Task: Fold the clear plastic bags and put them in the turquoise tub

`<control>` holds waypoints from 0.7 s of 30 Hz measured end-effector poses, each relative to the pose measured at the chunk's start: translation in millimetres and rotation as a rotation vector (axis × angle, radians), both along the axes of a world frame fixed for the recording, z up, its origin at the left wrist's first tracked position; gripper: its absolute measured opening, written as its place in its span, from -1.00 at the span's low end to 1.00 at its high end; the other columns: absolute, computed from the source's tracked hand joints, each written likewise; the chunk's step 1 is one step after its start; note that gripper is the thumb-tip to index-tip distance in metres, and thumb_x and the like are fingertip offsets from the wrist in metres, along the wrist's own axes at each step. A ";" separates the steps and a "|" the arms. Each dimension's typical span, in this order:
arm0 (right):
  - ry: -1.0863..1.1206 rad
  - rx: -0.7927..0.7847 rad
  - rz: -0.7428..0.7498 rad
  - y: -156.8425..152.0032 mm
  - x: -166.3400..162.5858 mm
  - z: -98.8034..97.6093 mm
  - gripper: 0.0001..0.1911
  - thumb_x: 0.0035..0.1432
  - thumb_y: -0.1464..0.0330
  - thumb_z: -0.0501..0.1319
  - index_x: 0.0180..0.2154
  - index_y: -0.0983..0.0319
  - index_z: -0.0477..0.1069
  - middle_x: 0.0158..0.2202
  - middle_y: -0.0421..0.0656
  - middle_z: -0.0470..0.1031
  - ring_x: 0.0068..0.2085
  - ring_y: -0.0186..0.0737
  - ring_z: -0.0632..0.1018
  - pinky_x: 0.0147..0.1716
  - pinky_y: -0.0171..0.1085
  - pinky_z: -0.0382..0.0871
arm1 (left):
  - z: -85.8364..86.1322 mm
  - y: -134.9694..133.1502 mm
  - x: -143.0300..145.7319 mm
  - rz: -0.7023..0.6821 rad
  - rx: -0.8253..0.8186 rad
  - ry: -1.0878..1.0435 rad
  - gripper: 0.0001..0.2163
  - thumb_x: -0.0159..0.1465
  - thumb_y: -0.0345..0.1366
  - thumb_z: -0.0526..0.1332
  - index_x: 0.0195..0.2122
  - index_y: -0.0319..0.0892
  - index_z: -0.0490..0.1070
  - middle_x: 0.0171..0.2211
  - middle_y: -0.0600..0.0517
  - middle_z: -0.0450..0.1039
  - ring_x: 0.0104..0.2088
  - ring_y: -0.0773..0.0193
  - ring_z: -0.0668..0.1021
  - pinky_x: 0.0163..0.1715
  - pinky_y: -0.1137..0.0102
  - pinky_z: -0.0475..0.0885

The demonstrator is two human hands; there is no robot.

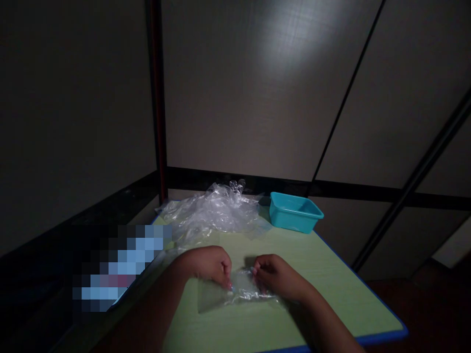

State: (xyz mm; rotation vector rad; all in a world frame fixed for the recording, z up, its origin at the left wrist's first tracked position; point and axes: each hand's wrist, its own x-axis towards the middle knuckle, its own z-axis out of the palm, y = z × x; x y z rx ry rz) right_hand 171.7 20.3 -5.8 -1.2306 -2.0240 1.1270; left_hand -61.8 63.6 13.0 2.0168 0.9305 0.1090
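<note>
A clear plastic bag (245,293) lies flat on the light green table, between my two hands. My left hand (211,264) is closed, its fingertips pinching the bag near its middle. My right hand (274,275) pinches the bag's right part between thumb and fingers. Small bluish and pink spots show at the fingertips of both hands; whether they are nails or little objects, I cannot make out. The bag's edges are hard to see against the tabletop.
A heap of crumpled clear plastic bags (224,211) covers the table's far left. Beside it, at the far right corner, stands a turquoise plastic basket (292,219). The green table (342,294) has a blue edge. Dark panelled walls (239,98) rise behind. A blurred-out bright patch (125,269) is at left.
</note>
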 end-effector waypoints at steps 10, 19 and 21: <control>0.058 -0.010 -0.046 5.5 -0.6 -8.9 -0.87 0.02 0.33 0.15 -0.48 0.22 0.23 -0.65 -0.32 0.27 -0.64 -0.36 0.40 -0.69 -0.43 0.16 | 1.6 -0.6 -3.1 0.060 0.122 0.097 -0.84 -0.01 -0.20 0.21 -0.60 -0.18 0.34 -0.62 0.13 0.35 -0.58 0.33 0.36 -0.60 0.48 0.15; 0.012 0.061 -0.061 5.0 0.8 -7.7 -0.89 -0.03 0.46 0.14 -0.52 0.21 0.21 -0.66 -0.33 0.28 -0.63 -0.39 0.39 -0.66 -0.45 0.12 | 0.5 -0.5 -5.2 0.083 0.115 0.111 -0.74 0.06 -0.05 0.18 -0.53 -0.17 0.34 -0.58 0.09 0.42 -0.54 0.30 0.43 -0.57 0.49 0.21; 0.010 0.056 -0.058 4.5 0.4 -7.1 -0.89 -0.02 0.45 0.14 -0.51 0.21 0.20 -0.66 -0.34 0.28 -0.63 -0.38 0.40 -0.67 -0.44 0.13 | 2.3 0.9 -8.5 0.074 0.114 0.143 -0.75 -0.02 -0.07 0.25 -0.53 -0.17 0.39 -0.60 0.11 0.40 -0.55 0.30 0.41 -0.59 0.49 0.19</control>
